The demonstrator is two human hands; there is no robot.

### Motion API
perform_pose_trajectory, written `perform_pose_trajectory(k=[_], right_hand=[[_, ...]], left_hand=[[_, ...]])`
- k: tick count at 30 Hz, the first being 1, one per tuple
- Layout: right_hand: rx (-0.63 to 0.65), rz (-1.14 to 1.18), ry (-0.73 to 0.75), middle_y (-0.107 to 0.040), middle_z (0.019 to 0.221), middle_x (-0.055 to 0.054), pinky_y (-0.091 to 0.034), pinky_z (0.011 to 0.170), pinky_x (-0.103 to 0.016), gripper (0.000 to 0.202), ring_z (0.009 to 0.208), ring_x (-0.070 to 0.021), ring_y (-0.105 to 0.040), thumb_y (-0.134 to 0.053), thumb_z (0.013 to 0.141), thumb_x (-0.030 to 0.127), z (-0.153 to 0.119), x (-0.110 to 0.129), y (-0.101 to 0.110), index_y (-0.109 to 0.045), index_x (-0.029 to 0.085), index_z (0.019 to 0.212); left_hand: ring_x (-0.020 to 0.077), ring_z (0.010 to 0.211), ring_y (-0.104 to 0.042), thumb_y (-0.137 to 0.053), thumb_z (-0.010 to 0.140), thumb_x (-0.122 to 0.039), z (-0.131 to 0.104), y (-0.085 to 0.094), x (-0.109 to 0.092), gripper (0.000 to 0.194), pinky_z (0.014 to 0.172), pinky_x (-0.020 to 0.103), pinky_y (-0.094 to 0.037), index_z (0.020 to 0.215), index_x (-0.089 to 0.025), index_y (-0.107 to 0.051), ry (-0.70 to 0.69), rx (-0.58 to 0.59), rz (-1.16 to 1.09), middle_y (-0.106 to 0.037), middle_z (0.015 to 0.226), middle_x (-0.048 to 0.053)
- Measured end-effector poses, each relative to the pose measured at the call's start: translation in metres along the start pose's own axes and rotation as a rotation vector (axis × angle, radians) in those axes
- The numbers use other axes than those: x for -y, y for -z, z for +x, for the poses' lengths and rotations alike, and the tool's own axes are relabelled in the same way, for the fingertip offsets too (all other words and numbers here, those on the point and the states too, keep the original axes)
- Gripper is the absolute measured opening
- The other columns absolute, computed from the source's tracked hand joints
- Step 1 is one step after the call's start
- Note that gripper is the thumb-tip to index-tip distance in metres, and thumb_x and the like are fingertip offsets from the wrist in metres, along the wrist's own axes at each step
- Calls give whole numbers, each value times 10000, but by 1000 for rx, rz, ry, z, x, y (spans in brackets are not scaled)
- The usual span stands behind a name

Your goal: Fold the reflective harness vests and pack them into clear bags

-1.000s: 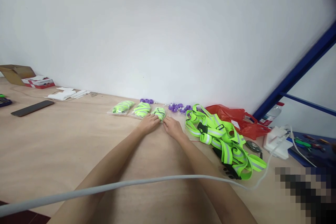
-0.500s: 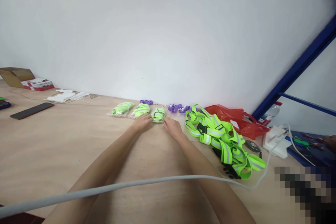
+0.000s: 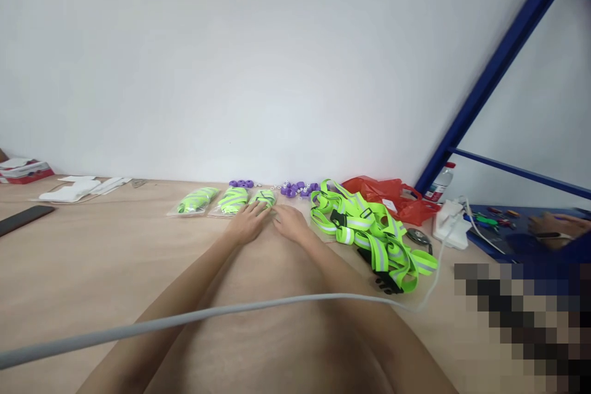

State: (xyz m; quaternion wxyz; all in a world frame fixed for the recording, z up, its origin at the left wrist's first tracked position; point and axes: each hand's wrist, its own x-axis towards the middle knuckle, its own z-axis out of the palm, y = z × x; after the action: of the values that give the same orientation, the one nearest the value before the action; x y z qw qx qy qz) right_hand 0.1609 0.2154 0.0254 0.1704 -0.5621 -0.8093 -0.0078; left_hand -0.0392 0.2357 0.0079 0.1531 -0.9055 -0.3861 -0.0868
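Observation:
Three clear bags with folded yellow-green reflective straps lie in a row near the wall: the left bag [image 3: 197,200], the middle bag [image 3: 233,201] and the right bag [image 3: 263,197]. My left hand [image 3: 249,221] rests over the near edge of the right bag, its fingers spread and flat. Beside it, my right hand [image 3: 289,222] lies at the right bag's near right corner, its fingertips close to my left fingers; whether they grip the bag's edge is hidden. A heap of loose yellow-green straps [image 3: 369,225] with black buckles lies to the right.
Purple parts [image 3: 298,188] lie by the wall. Behind the strap heap are a red plastic bag [image 3: 392,194] and a bottle [image 3: 442,183]. A white cable [image 3: 258,306] crosses above my forearms. At the far right, another person's hand [image 3: 556,228] shows near a blue surface.
The view has turned to the right, so things appear further left. My left hand has moved onto the right bag's near edge and its fingers have spread.

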Motion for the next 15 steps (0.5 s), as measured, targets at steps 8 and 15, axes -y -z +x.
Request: perform_pose_trajectory(k=[8,15], right_hand=[[-230,-103,-135,-675,1340,-132,-400,1128,-433,359,1282,-285,-580,-512,966,255,-115,-84,65,-640,184,1294],[-212,-288,-573,-531,1486,-247,-469,981,-516,653,1289,-412,-548,-632,875,374,-229,-138,96,-485,120,1458]], left_hand=[[436,1474,-341,-562,949,-314,25,-3,-10,535,1123,645,-325,1474,-233,-494,100,110,-69,-395,1611,174],[361,1531,-255,-548,957,-355,56,30,-63,634,1205,557,-251,1555,-225,-382,-24,101,-150,-244,1687,147]])
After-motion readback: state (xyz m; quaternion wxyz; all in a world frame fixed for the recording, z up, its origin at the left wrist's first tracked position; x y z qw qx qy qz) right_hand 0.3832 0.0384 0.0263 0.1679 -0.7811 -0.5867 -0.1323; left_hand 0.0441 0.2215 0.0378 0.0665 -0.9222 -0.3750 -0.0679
